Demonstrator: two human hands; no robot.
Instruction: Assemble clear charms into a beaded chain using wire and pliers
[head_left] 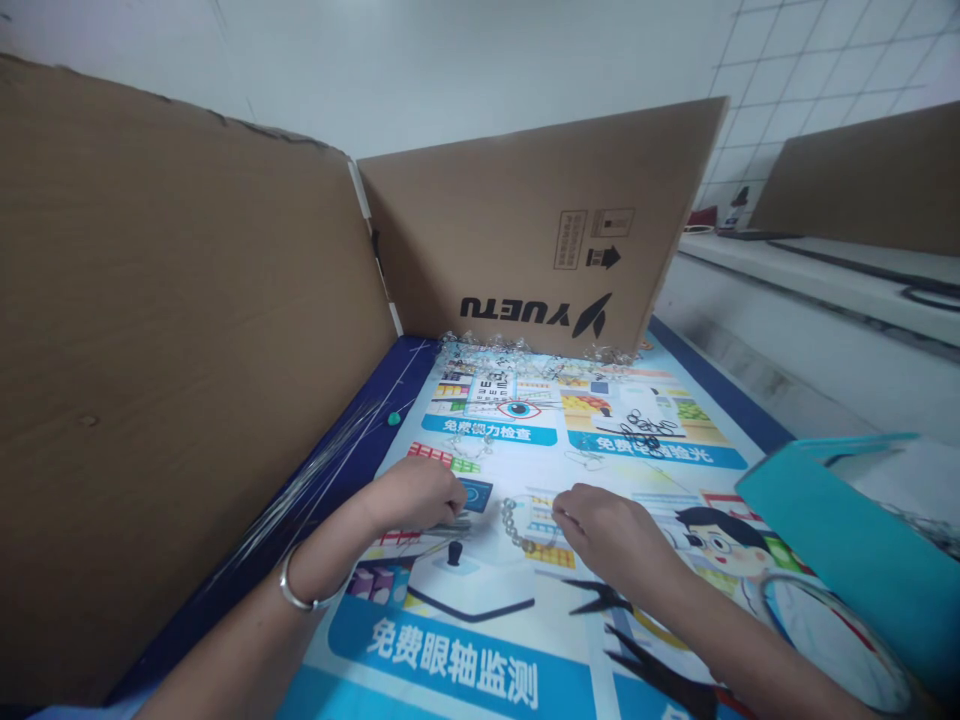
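My left hand (pixel 429 492) is closed above the printed mat, its fingertips pinched over a small bundle of thin grey wire pieces (pixel 459 527). What it holds, if anything, is hidden. Opposite it, my right hand (pixel 604 522) pinches the right side of a thin wire ring with clear round beads along its left part, a beaded bracelet (pixel 511 527). The ring lies between the two hands. Below my right hand are dark-jawed pliers (pixel 600 598), and a second pair of pliers (pixel 651 668) sits nearer, partly under my forearm.
Cardboard panels (pixel 525 240) wall the left and back. Clear looped wire pieces (pixel 495 355) line the back panel's foot. Long wires (pixel 307 475) and a green bead (pixel 394 419) lie left; dark rings (pixel 641 432) lie beyond my right hand. A teal box (pixel 840 520) stands right.
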